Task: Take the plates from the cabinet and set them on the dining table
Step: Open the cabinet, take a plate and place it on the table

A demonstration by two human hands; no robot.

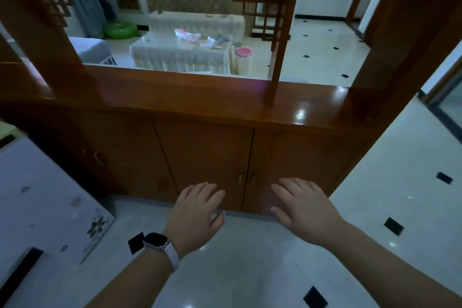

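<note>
A low brown wooden cabinet (pixel 205 152) stands in front of me with its doors closed. Two small metal handles (pixel 247 177) sit side by side where the middle and right doors meet. My left hand (pixel 197 212), with a watch on its wrist, is stretched out palm down below the middle door, empty, fingers apart. My right hand (pixel 302 207) is held out the same way before the right door, also empty. Neither hand touches the handles. No plates are in view.
A table corner with a flowered pale cloth (pixel 45 207) juts in at the lower left. Above the cabinet top (pixel 287 105) rises a lattice partition with posts. Beyond it are a cloth-covered low table (pixel 180 52), a pink bucket (pixel 243 52) and white tiled floor.
</note>
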